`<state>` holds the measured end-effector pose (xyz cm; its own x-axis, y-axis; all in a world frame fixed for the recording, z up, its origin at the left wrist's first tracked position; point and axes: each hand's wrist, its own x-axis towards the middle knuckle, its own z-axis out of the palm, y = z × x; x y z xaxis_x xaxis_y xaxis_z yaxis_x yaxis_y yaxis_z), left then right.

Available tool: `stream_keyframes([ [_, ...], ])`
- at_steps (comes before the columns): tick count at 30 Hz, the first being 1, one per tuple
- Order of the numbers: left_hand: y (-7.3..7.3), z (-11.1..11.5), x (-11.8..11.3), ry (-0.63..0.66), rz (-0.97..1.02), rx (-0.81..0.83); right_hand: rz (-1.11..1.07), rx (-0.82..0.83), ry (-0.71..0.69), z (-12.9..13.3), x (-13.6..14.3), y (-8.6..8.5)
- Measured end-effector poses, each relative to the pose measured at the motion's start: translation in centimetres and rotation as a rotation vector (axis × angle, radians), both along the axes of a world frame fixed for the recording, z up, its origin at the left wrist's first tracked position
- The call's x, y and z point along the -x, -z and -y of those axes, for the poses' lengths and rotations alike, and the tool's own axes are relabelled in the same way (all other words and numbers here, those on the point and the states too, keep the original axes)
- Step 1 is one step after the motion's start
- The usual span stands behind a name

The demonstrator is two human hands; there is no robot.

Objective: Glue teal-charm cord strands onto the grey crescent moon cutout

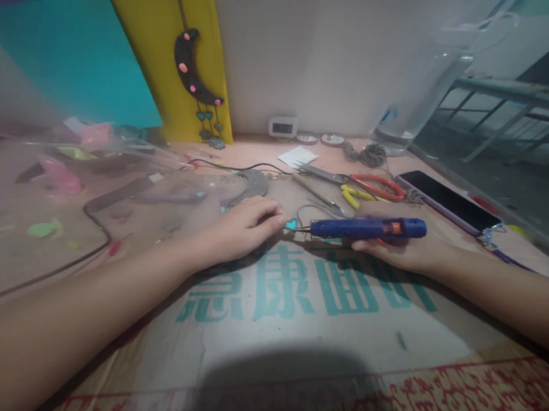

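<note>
A dark blue glue gun (366,228) lies level in my right hand (391,240), whose fingers are wrapped round its grip. Its metal nozzle points left and meets a small turquoise piece (291,224). My left hand (252,226) has thumb and forefinger pinched together at the left side of that piece, which seems to be held at the fingertips. A thin grey cord (306,208) curves just behind the nozzle. Behind my left hand lies a grey crescent (254,183), partly hidden by the hand.
Scissors (377,186), yellow-handled pliers (356,194) and a pen-like tool (318,192) lie behind the glue gun. A phone (448,201) is at the right. A small white clock (282,127) stands by the wall, a clear bottle (402,107) right of it. Plastic bags cover the left.
</note>
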<state>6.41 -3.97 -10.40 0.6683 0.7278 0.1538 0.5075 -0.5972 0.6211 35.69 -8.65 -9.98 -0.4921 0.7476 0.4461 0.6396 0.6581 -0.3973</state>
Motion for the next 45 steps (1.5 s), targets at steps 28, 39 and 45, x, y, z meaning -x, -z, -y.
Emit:
stream_keyframes([
  [28,-0.5,0.3,-0.2,-0.016,0.006,0.031,0.020,0.011,0.023,0.1,0.1,-0.3],
  [39,-0.1,0.1,0.0,-0.028,0.020,0.035,0.026,0.022,0.003,0.2,0.5,-0.6],
  [45,0.1,0.0,0.0,-0.029,0.059,0.028,0.071,0.020,-0.033,0.2,0.6,-1.3],
])
